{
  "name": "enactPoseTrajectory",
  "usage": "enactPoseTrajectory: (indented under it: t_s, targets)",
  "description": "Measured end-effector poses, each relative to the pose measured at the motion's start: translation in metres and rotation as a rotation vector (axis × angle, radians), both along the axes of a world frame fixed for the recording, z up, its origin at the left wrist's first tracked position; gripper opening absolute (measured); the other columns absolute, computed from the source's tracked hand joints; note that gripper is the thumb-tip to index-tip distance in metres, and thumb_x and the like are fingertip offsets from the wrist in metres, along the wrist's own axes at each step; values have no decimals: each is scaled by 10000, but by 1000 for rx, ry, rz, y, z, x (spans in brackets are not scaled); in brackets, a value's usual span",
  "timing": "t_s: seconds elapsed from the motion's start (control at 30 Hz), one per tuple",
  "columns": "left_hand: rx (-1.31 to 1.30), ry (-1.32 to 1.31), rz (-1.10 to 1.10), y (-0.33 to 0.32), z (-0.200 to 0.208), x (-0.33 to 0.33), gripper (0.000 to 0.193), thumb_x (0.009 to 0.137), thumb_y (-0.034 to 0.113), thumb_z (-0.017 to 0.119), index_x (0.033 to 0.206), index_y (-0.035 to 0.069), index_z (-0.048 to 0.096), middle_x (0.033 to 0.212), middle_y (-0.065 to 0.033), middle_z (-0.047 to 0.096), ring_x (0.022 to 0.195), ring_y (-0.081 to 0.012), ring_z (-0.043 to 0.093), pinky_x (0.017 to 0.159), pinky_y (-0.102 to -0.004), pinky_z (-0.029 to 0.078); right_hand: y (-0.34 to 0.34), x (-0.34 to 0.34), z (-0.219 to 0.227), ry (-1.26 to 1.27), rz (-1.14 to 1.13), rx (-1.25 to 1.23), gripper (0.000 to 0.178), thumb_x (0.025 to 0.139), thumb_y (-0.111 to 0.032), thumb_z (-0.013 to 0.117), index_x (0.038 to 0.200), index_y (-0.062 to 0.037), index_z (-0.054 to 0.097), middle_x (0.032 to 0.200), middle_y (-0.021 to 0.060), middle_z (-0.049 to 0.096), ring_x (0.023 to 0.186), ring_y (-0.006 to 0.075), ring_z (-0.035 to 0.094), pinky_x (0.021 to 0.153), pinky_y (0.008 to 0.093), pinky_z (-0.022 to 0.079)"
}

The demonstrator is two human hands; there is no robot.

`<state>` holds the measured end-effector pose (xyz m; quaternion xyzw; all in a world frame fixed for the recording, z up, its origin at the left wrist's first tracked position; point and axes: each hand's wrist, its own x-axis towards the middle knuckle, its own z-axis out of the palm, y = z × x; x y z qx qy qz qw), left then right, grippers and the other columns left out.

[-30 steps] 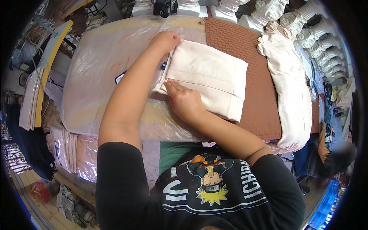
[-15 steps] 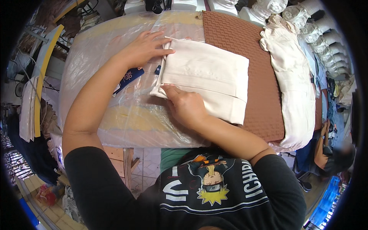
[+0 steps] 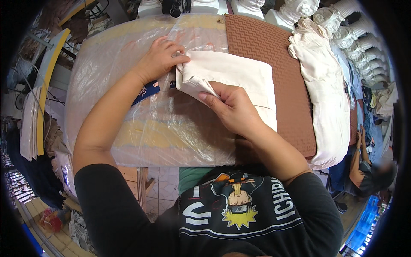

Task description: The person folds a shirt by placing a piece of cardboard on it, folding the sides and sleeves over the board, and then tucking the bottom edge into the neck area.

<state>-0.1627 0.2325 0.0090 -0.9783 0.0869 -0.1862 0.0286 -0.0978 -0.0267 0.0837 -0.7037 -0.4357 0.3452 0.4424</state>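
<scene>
A cream folded garment (image 3: 231, 68) lies partly on a plastic-covered table (image 3: 158, 137) and partly on a brown quilted cloth (image 3: 291, 107). My right hand (image 3: 235, 105) pinches its near left edge between thumb and fingers, holding that edge raised and bent over. At the far left corner, my left hand (image 3: 162, 55) has its thumb on the fabric and its fingers curled round the edge. Beside my left wrist, a dark blue swing tag (image 3: 147, 91) rests on the plastic, partly under the forearm.
A long cream garment (image 3: 327, 103) lies along the table's right side. White mannequin heads (image 3: 295, 9) line the far and right edges. A yellow-edged board (image 3: 47, 85) stands at the left. Another person (image 3: 370, 175) is at the far right.
My right hand has lifted the garment's near left edge up and over, moving right and slightly away. My left hand still holds the far corner, its fingers now more curled.
</scene>
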Motion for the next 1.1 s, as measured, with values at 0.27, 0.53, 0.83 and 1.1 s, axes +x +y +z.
enactPoseTrajectory:
  t_s: [0.27, 0.53, 0.83, 1.1]
  targets:
    - [-119, -127, -90, -9, 30, -2, 256, 728, 50, 642, 962, 154, 641, 1080, 6, 632, 1083, -219, 549, 978, -384, 396, -30, 25, 21, 328, -53, 175, 239, 902, -205, 605, 1044, -20, 655, 805, 0, 647, 639, 58, 537, 610, 230, 459]
    - [-465, 285, 10, -99, 226, -7, 169, 785, -21, 618, 953, -12, 635, 793, -37, 652, 794, -104, 622, 769, -266, 504, -128, 91, 84, 519, -128, 665, 255, 890, -185, 608, 1057, 7, 608, 936, 85, 666, 808, 131, 651, 733, 268, 531]
    - [-153, 865, 335, -216, 305, 21, 283, 667, 103, 727, 928, 13, 666, 801, -51, 667, 727, -121, 610, 732, -287, 479, -201, 103, 82, 793, -241, 635, 367, 900, -186, 573, 1166, 62, 524, 1084, 161, 626, 927, 205, 651, 830, 321, 537]
    - [-397, 1328, 288, -153, 119, 142, 353, 700, 200, 784, 996, 41, 675, 884, -45, 685, 781, -152, 637, 721, -299, 508, -185, 169, -47, 1048, -331, 294, 337, 887, -165, 590, 1129, 65, 543, 1065, 162, 631, 948, 209, 642, 851, 341, 531]
